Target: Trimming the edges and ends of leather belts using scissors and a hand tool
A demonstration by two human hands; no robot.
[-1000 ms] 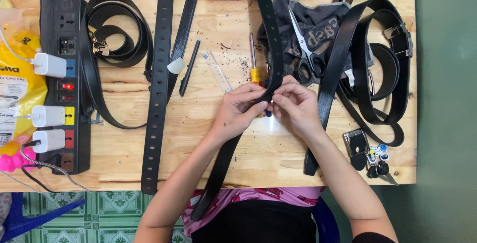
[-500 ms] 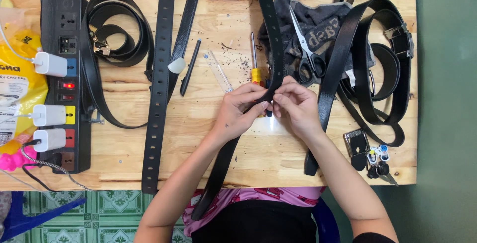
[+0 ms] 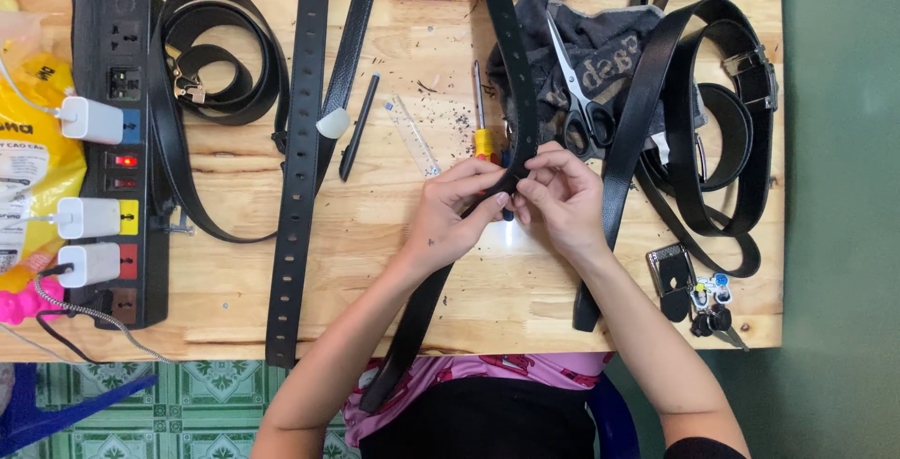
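A long black punched belt (image 3: 511,56) runs from the table's far edge down past the near edge. My left hand (image 3: 455,210) and my right hand (image 3: 558,196) both pinch this belt at mid-table, fingertips close together. Just beyond my fingers lies a screwdriver with a yellow and red handle (image 3: 481,131), partly hidden by the belt. Scissors (image 3: 579,103) rest on a dark cloth (image 3: 600,42) to the right of the belt.
A wooden table (image 3: 375,262) carries other black belts (image 3: 295,159), a coiled belt (image 3: 211,56), looped belts with buckles (image 3: 722,121), a pen (image 3: 358,126), a clear ruler (image 3: 412,135), a power strip with chargers (image 3: 117,140), a yellow bag (image 3: 28,150), and keys (image 3: 708,300).
My hands stay on the belt; the fingers have shifted only slightly. Nothing else on the table has moved.
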